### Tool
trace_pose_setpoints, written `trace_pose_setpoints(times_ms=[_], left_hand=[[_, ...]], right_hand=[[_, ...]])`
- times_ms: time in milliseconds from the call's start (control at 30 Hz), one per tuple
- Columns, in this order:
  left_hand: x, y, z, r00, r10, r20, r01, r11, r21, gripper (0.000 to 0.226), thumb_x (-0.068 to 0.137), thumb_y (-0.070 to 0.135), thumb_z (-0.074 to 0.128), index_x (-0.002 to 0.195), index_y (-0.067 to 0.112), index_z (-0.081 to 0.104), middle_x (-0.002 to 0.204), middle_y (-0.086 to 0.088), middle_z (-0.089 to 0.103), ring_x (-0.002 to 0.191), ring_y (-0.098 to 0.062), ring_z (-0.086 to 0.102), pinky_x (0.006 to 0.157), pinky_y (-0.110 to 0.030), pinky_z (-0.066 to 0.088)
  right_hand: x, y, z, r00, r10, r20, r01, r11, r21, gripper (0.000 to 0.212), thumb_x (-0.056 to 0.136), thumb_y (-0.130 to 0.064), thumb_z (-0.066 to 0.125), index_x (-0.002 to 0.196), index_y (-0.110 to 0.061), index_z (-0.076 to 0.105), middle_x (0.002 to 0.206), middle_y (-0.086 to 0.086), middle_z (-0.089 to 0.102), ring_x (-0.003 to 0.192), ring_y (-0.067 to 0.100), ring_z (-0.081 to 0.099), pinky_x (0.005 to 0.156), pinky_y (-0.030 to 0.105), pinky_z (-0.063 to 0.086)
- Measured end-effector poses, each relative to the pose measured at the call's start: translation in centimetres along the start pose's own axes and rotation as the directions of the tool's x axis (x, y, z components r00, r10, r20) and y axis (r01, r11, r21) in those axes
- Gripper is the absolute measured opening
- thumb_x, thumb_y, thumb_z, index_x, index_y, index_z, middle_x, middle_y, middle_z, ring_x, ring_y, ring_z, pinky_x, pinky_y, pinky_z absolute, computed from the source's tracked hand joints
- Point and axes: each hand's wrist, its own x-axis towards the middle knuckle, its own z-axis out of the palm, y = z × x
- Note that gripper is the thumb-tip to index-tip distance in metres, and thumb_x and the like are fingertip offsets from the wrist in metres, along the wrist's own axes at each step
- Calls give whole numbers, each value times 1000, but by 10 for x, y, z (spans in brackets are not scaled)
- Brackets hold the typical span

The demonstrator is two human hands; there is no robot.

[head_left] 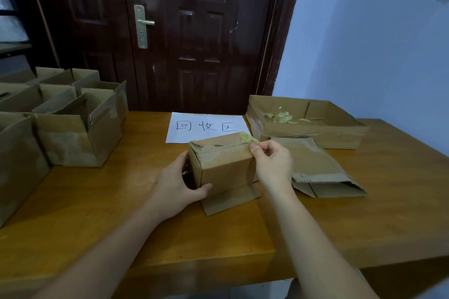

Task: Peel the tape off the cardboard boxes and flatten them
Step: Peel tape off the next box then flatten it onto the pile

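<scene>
— What sits at the left of the wooden table?

— A cluster of open cardboard boxes, flaps up, with dull tape patches on their sides. Right of them, the person's left hand grips the near-left corner of a small box standing mid-table – thumb curled onto its front face, fingers behind its left side (those are hidden).

— And the box itself?

— Upright, a bottom flap splayed toward the person. Behind it lies a white sheet with handwritten characters.

— The other hand?

— The right hand pinches a crumpled strip of yellowish tape at the box's top right edge, thumb and forefinger closed on it.

— Further right?

— A flattened box lies just beside that hand. Behind it, a shallow cardboard tray holds wads of peeled tape.
</scene>
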Motion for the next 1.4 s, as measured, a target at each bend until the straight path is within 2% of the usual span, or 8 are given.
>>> trace_pose_setpoints(times_ms=[133,467,667,933,1067,1167,1300,1400], left_hand=[[-3,2,-2,1000,-11,-3,11,1000,20,97,70,54,89,152,34,41,133,20,60,121,-3,57,91,-15,47],[-3,4,-3,999,-31,-13,31,999,21,98,66,58,89,149,28,47,131,13,65,119,-7,61,94,-23,51],[0,0,-9,994,-48,96,56,995,-85,97,66,57,91,149,37,46,127,27,60,115,7,57,103,-29,53],[2,0,-11,982,-34,184,64,986,-156,119,67,75,76,161,52,9,155,23,45,141,0,43,116,-37,41],[-4,7,-10,996,-74,-40,68,988,-141,101,89,35,79,164,41,11,163,19,33,142,-2,41,115,-40,44],[-9,15,-6,966,-78,-248,92,995,43,91,89,24,80,161,35,25,158,10,41,139,-14,46,112,-48,48],[-20,27,6,968,22,-249,23,984,178,108,80,44,84,161,33,14,166,9,16,151,-14,23,123,-46,30],[-26,38,16,969,43,-244,23,965,260,127,67,72,82,161,44,1,170,8,-16,159,-24,-2,122,-48,15]], right_hand=[[4,-9,8,998,-15,-59,2,975,-222,16,104,-31,55,102,-17,65,93,-6,63,86,12,58,68,24,43],[18,-14,5,998,-3,-57,-16,943,-333,13,104,-32,55,95,-22,58,96,-6,61,95,18,55,83,34,45],[31,-8,-12,996,83,40,-81,996,-46,18,103,-24,57,88,-19,65,89,0,70,88,24,65,72,37,52],[20,-13,-43,961,-104,258,84,993,89,9,102,-18,61,100,-13,67,79,2,74,69,15,67,71,40,62],[9,-10,-42,957,-99,274,77,993,89,9,101,-14,61,101,-5,65,81,12,73,75,37,69,71,43,62],[-1,-4,-35,955,-97,279,72,993,97,6,100,-15,62,99,-9,65,82,8,75,73,28,72,74,45,63],[-9,5,-23,964,-166,210,169,986,3,4,100,-22,63,103,-19,64,89,-3,75,74,8,71,75,38,61],[-17,7,-18,948,-225,225,239,970,-37,27,100,-21,62,125,-28,60,112,-10,71,95,3,68,84,32,61]])
